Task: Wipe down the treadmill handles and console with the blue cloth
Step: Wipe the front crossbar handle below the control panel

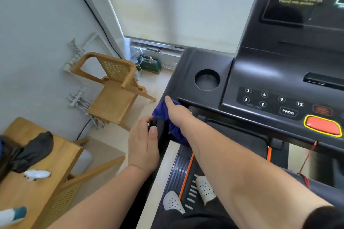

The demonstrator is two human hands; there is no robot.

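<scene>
Gripping the left handle [160, 132], the left hand [144, 147] is closed; the blue cloth [167, 117] is bunched in the right hand [176, 111] beside it. Console [279, 98] buttons risk being pressed during wiping.

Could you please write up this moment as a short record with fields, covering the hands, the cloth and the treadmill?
right hand: pressing the blue cloth onto the left handle, near the console corner
left hand: gripping the same handle just below the cloth
cup holder: looks empty
red stop button: untouched
beside treadmill: wooden chair
</scene>
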